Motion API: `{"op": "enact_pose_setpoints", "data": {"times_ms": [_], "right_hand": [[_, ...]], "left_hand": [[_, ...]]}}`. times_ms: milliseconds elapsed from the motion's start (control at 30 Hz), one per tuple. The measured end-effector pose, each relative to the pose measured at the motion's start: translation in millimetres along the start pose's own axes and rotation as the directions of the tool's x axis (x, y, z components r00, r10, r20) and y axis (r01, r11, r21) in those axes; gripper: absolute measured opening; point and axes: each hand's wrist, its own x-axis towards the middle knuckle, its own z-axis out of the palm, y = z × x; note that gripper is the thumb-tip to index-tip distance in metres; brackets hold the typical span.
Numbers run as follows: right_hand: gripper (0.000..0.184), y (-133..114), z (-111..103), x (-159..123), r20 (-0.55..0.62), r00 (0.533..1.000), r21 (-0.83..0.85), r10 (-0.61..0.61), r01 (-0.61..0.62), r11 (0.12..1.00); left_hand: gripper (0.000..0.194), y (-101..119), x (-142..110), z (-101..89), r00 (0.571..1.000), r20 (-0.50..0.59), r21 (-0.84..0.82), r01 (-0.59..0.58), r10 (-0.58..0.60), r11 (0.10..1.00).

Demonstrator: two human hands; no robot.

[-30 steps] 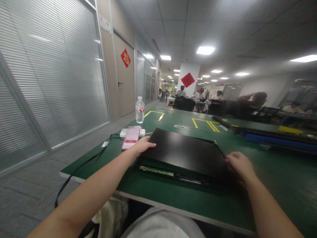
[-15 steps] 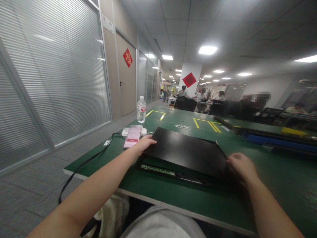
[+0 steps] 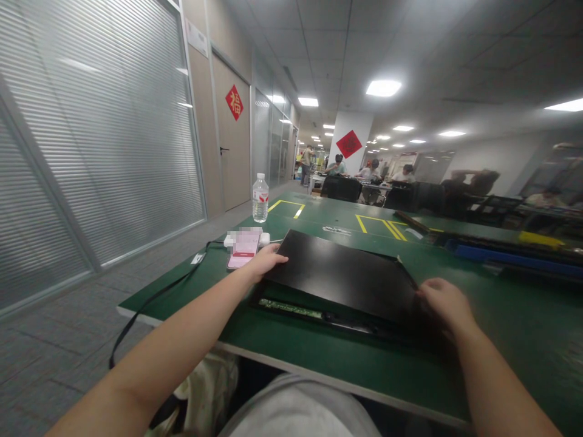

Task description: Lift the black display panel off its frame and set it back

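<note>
A flat black panel (image 3: 341,276) lies on the green table (image 3: 501,328) in front of me, with a thin green circuit strip (image 3: 291,309) showing along its near edge. My left hand (image 3: 264,262) grips the panel's left edge, fingers curled over it. My right hand (image 3: 444,300) holds the panel's right edge, fingers bent around it. The panel's near edge seems raised slightly off the frame beneath.
A pink phone (image 3: 243,249) lies left of the panel, by a white charger and a black cable (image 3: 150,303) hanging off the table. A water bottle (image 3: 260,198) stands further back. Blue trays (image 3: 501,252) sit at the right. Several people work at distant tables.
Both hands keep their hold on the panel. The view has shifted slightly; nothing else on the table moved.
</note>
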Motion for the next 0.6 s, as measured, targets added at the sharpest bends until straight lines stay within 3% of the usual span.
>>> {"op": "enact_pose_setpoints", "data": {"times_ms": [600], "right_hand": [[0.013, 4.7, 1.8, 4.5, 0.022, 1.0, 0.054, 0.014, -0.015, 0.998]], "left_hand": [[0.06, 3.4, -2.8, 1.4, 1.0, 0.023, -0.043, 0.002, -0.001, 0.999]]}}
